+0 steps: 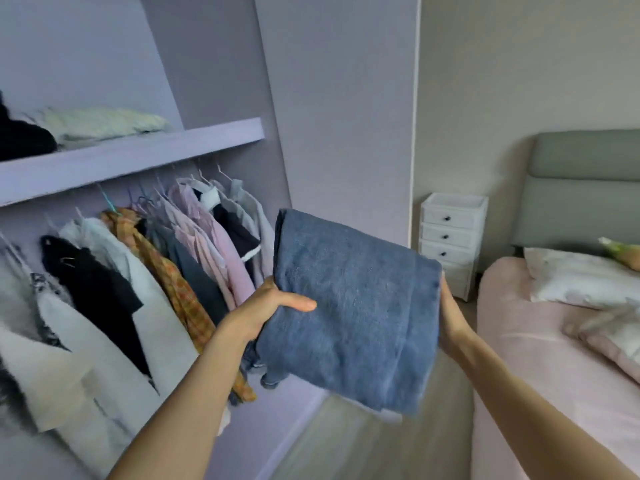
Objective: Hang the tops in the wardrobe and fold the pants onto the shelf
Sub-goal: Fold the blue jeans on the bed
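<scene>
Folded blue denim pants point(353, 306) are held up in front of me, between both hands. My left hand point(266, 306) grips their left edge, thumb lying across the top of the fabric. My right hand point(450, 320) holds the right edge, fingers hidden behind the cloth. The lilac wardrobe shelf point(138, 157) is up and to the left, with a pale folded garment point(104, 123) and a black one point(24, 140) on it. Several tops point(194, 254) hang on the rail below the shelf.
The wardrobe's side panel point(346, 116) stands straight ahead behind the pants. A white drawer unit point(450, 237) sits by the wall, and a bed with pink bedding point(536, 341), a pillow point(575, 278) and a grey headboard point(585, 188) is on the right. Wooden floor point(363, 445) lies below.
</scene>
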A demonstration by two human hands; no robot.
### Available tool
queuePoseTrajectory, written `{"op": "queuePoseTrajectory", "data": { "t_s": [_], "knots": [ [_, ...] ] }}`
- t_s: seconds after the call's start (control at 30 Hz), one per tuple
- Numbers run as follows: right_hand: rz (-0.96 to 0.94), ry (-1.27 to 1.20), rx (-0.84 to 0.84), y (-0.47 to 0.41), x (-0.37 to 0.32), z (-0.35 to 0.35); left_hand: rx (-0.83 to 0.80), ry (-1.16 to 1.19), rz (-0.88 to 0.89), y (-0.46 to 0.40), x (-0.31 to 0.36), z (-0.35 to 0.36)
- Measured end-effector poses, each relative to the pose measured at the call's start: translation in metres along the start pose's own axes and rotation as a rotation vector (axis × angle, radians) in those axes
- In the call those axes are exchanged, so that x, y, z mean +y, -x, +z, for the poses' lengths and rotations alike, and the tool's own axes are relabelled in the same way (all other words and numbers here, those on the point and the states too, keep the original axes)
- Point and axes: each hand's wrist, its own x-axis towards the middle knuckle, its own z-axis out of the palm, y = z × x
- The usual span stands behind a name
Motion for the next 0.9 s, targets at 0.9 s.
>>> {"op": "queuePoseTrajectory", "data": {
  "t_s": [0.9],
  "knots": [
    [-0.600, 0.135, -0.358, -0.368, -0.128, 0.303, 0.703, -0.536, 0.626, -0.177, 0.210, -0.252]
  ]
}}
